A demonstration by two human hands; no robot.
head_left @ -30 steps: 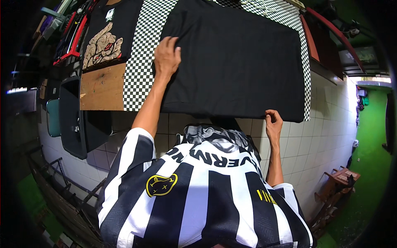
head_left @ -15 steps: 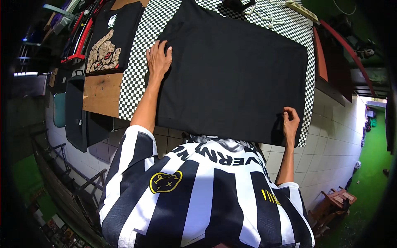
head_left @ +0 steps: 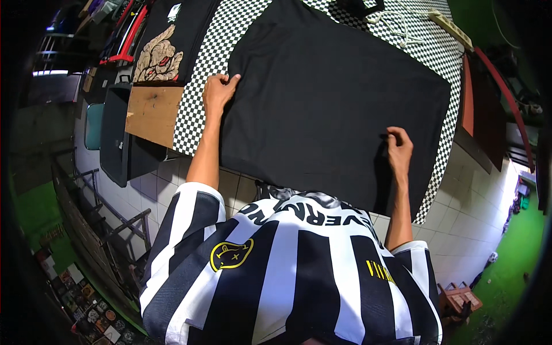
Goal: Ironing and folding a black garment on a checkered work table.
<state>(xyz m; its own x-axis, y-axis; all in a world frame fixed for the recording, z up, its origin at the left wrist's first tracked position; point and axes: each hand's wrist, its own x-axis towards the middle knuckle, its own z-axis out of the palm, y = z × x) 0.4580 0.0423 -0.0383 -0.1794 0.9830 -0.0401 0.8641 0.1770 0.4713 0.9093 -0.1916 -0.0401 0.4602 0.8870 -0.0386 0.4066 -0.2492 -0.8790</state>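
A black T-shirt (head_left: 333, 109) lies spread flat, its near edge hanging at the table's front by my body. At its left edge is my left hand (head_left: 220, 91), fingers curled in and thumb pointing over the fabric; whether any cloth is pinched there cannot be made out. My right hand (head_left: 401, 148) is raised above the lower right part of the shirt. Its fingers are bent together toward the thumb with nothing visible in them, and it casts a dark shadow on the cloth beside it.
Black-and-white checkered cloth (head_left: 190, 118) covers the table. On the left, a printed black T-shirt (head_left: 187, 43) lies by a bare wooden board (head_left: 150, 112). A pale power strip (head_left: 451, 30) and a white cord (head_left: 397, 29) lie at the far right. A dark chair (head_left: 118, 141) stands at left.
My left hand has gone from spread fingers to curled ones at the shirt's edge. My right hand has moved inward and away from my body over the cloth. The view has shifted slightly.
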